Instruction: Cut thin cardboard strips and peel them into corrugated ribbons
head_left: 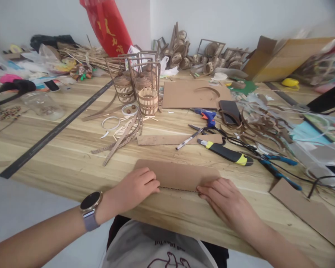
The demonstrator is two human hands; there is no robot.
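Observation:
A strip of brown cardboard (178, 175) lies near the front edge of the wooden table, its cut, corrugated edge facing me. My left hand (141, 188) is closed on the strip's left end, fingers curled over the near edge. At the right end, my right hand (222, 193) pinches the same edge between thumb and fingers. Beyond the strip are a narrow cardboard piece (156, 140), a pen (189, 139) and a black and yellow utility knife (226, 152).
Small stick baskets (147, 101) in tall frames stand at centre back. A blue glue gun (206, 116), blue-handled pliers (279, 172), cables and cardboard scraps (309, 212) lie right. A long dark strip (58, 128) crosses the left side, near a clear jar (46, 107).

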